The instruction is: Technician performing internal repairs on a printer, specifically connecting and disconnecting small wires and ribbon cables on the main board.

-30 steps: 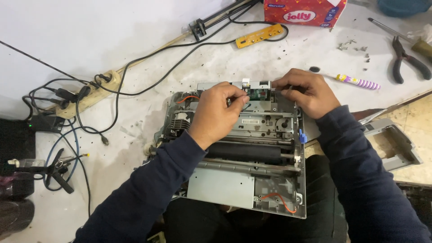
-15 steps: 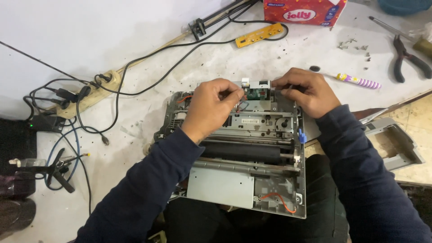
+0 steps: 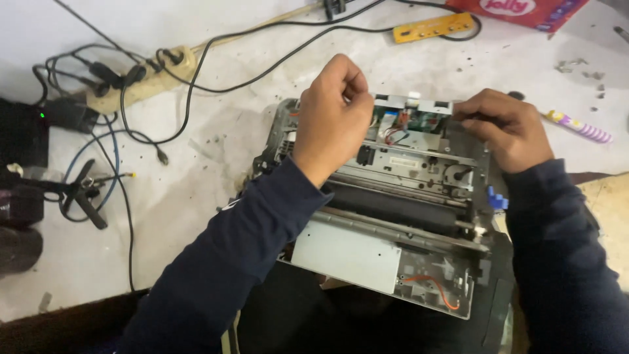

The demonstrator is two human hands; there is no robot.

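An opened printer chassis (image 3: 386, 216) with a black roller and bare metal frame lies in front of me on a white table. My left hand (image 3: 334, 118) grips the left end of a grey carriage part (image 3: 413, 108) at the printer's far edge. My right hand (image 3: 504, 128) pinches the right end of the same part. Between the hands a small green circuit board with red wires (image 3: 409, 124) shows. An orange wire (image 3: 432, 288) loops at the near right corner of the chassis.
A power strip (image 3: 144, 75) with black cables sits far left. A yellow circuit board (image 3: 436, 27) and a red box (image 3: 517, 10) lie at the back. A striped purple screwdriver (image 3: 580, 126) rests at right. Black devices (image 3: 26, 164) crowd the left edge.
Both hands stay on the carriage part at the printer's far edge. The camera view has shifted closer, so the pliers at the right are out of sight.
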